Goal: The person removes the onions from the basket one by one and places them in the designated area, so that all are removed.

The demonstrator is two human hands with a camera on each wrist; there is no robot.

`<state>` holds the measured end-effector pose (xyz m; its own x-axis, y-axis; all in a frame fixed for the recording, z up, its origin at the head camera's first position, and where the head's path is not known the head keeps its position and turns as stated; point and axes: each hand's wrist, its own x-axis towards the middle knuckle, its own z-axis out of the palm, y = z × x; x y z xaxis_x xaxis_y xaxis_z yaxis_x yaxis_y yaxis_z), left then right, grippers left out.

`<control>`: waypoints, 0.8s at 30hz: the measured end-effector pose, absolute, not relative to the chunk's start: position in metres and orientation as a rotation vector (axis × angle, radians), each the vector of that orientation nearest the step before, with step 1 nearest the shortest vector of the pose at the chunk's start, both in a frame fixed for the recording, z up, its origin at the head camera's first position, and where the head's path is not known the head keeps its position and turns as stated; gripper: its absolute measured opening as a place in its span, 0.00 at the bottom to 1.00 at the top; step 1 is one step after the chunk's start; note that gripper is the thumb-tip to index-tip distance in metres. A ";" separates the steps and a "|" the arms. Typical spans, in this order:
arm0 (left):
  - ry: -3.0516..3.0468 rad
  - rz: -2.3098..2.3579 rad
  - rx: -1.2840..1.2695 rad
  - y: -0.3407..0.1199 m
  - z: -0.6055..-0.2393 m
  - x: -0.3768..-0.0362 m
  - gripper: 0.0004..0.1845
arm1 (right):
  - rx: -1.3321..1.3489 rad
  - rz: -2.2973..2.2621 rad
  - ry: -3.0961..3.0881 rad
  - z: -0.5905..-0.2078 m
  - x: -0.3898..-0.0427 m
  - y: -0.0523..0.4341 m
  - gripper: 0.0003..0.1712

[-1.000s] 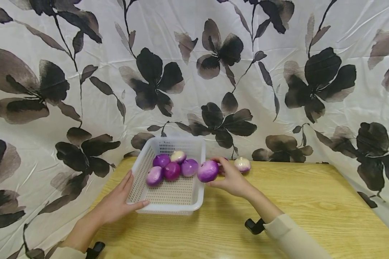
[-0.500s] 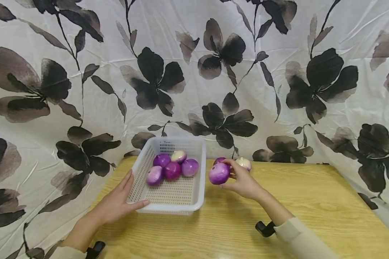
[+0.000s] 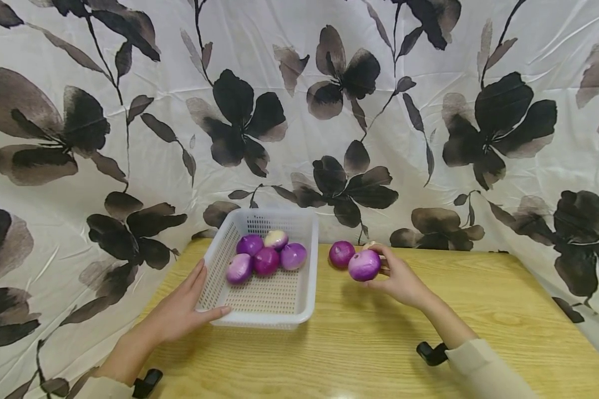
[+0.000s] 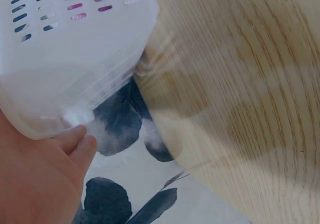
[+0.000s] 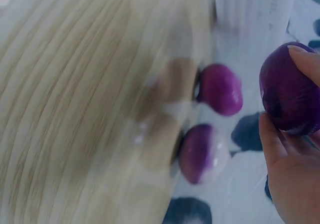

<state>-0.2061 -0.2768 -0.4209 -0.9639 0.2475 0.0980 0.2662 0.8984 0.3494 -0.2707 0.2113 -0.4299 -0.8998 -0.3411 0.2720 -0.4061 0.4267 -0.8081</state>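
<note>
My right hand [image 3: 399, 280] holds a purple onion [image 3: 364, 266] between thumb and fingers, above the table and to the right of the basket. In the right wrist view this onion [image 5: 287, 92] fills the right edge, with the thumb on it. My left hand [image 3: 177, 310] rests against the near left corner of the white plastic basket [image 3: 310, 277], fingers fairly straight along its side, thumb on the front rim. Several onions [image 3: 267, 261] lie together in the basket's far half. Another purple onion [image 3: 341, 254] sits on the table right of the basket.
Behind the right hand, a pale onion [image 3: 371, 244] is mostly hidden; the right wrist view shows it as a white and purple onion [image 5: 202, 154]. The wooden table [image 3: 479, 310] meets a floral cloth [image 3: 419, 183] along its back edge.
My right hand has carried the purple onion rightward from beside the basket rim. It uncovers the purple onion on the table and now covers most of the pale one. My left hand stays put.
</note>
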 end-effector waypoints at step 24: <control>-3.006 -0.584 -0.412 -0.278 -0.420 -0.206 0.65 | 0.423 1.410 -2.629 -0.440 -0.286 0.285 0.49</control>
